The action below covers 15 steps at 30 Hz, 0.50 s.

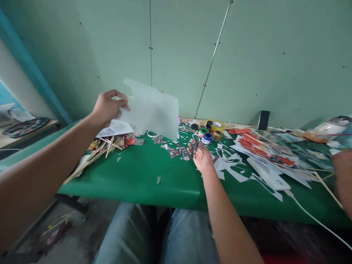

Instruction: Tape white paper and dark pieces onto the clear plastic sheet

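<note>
Two bare hands work above the green worktop (pixel 154 183): the left hand (pixel 108 106) pinches a pale sheet (pixel 154 110) held up in the air, the right hand (pixel 202 156) closes its grip on a small patterned cutout (pixel 195 146) near paint pots (pixel 206 138)

No legible text anywhere. Printed sheet (pixel 114 128) left of centre, under left hand: print too small/blurred to read. Blue-lidded jar (pixel 206 138) at centre has white label, lettering unreadable. Black box (pixel 263 120) upper right: no visible markings.
</note>
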Motion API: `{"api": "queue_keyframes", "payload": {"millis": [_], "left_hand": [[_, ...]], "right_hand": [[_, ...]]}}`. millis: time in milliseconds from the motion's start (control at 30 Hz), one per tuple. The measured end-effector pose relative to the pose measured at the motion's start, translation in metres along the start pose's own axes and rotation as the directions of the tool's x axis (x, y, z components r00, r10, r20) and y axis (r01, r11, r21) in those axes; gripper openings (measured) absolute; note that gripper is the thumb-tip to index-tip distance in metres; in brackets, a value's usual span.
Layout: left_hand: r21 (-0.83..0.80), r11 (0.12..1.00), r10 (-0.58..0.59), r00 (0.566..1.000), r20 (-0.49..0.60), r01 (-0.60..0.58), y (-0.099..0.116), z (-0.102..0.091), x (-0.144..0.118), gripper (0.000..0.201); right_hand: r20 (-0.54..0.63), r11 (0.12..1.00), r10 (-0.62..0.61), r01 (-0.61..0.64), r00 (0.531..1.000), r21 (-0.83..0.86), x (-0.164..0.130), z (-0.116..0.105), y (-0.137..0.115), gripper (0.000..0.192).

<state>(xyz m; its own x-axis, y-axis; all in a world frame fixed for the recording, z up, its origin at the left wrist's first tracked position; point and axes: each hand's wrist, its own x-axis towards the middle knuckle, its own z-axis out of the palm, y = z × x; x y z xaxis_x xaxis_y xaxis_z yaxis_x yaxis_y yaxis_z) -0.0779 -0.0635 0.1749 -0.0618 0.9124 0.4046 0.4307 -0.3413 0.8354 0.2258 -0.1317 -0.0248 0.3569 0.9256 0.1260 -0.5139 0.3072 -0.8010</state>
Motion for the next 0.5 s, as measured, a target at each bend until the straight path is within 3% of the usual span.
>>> {"api": "queue_keyframes", "payload": {"millis": [100,167,233,333,400,500], "left_hand": [[-0.084,0.995,-0.045,0.996,0.075,0.051,-0.009,0.017,-0.007,0.006],[-0.102,0.992,-0.064,0.986,0.151,0.08,-0.016,0.035,-0.017,0.009],[-0.104,0.987,-0.092,0.967,0.237,0.119,-0.023,0.055,-0.03,0.013],[-0.043,0.986,-0.132,0.902,0.412,0.164,-0.039,0.081,-0.044,0.022],[0.0,0.999,-0.046,0.872,0.488,0.053,-0.055,0.092,-0.042,0.033],[0.23,0.945,0.124,0.908,0.4,-0.231,-0.086,0.103,-0.022,0.033]], "right_hand": [[0.12,0.991,0.072,-0.084,0.99,0.103,-0.002,0.007,-0.011,0.038],[0.135,0.989,0.101,-0.114,0.986,0.095,0.0,0.011,-0.019,0.035],[0.077,0.99,0.137,-0.14,0.987,0.031,0.004,0.013,-0.026,0.033],[-0.144,0.982,0.136,-0.153,0.98,-0.114,0.008,0.007,-0.037,0.032],[-0.261,0.974,0.056,-0.11,0.964,-0.198,0.007,-0.002,-0.047,0.033],[-0.28,0.945,-0.093,-0.004,0.955,-0.326,0.0,-0.016,-0.069,0.037]]}}
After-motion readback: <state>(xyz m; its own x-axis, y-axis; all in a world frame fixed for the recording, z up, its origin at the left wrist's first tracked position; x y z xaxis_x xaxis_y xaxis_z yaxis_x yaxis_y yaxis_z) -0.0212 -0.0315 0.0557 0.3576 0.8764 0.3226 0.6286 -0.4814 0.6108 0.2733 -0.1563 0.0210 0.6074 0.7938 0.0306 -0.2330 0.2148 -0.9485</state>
